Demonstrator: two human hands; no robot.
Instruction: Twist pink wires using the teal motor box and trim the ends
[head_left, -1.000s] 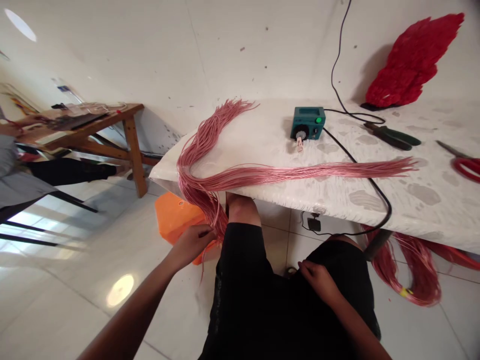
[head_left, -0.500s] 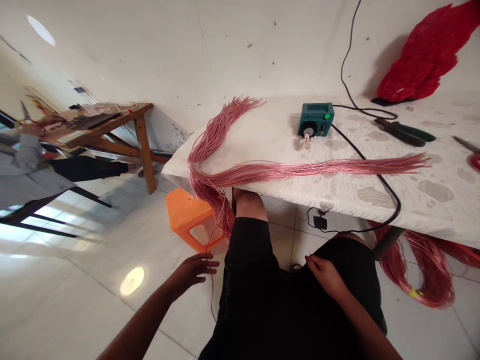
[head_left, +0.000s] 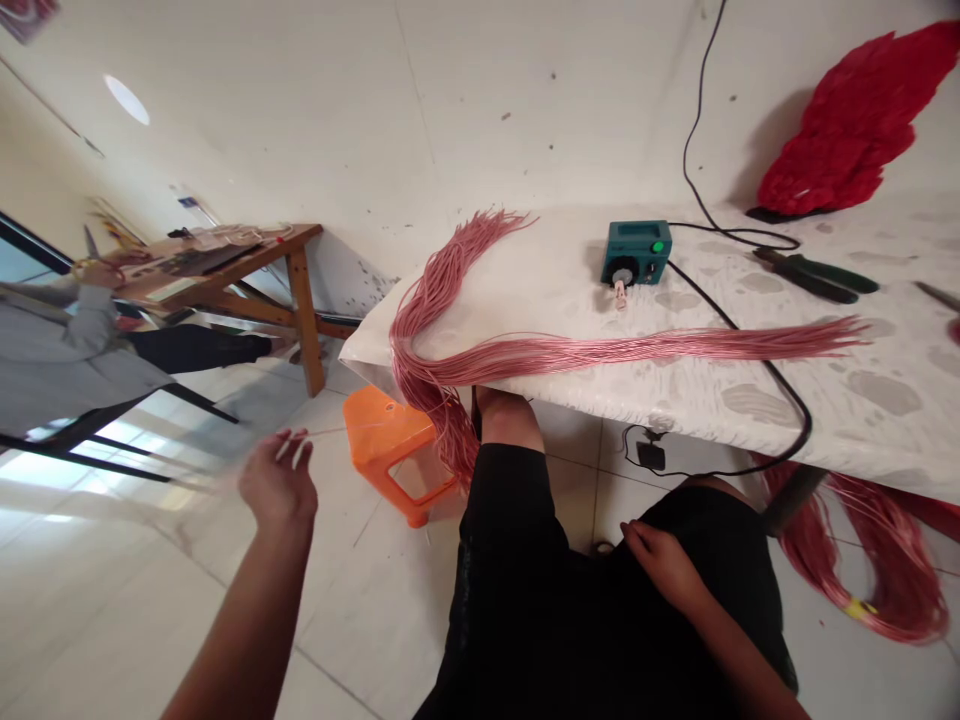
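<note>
A long bundle of shiny pink cords (head_left: 480,358) lies on the white table top (head_left: 720,400), and one end hangs over the front edge. My left hand (head_left: 277,485), blurred with motion, is out to the left of the bundle and pinches a thin pink cord (head_left: 337,428) that runs back toward it. My right hand (head_left: 664,565) rests on the black cloth over my lap, away from the cords and holding nothing.
On the table stand a teal control box (head_left: 635,253) with a black cable (head_left: 772,375) and green-handled pliers (head_left: 814,275). A red feathered wing (head_left: 847,125) leans on the wall. More pink cords (head_left: 892,570) lie on the floor beside an orange stool (head_left: 390,450). A seated person (head_left: 67,360) works at a wooden table (head_left: 225,270).
My left hand has moved up and left, away from the hanging cords, drawing a thin cord out with it. The view has shifted slightly, and the orange stool shows more fully.
</note>
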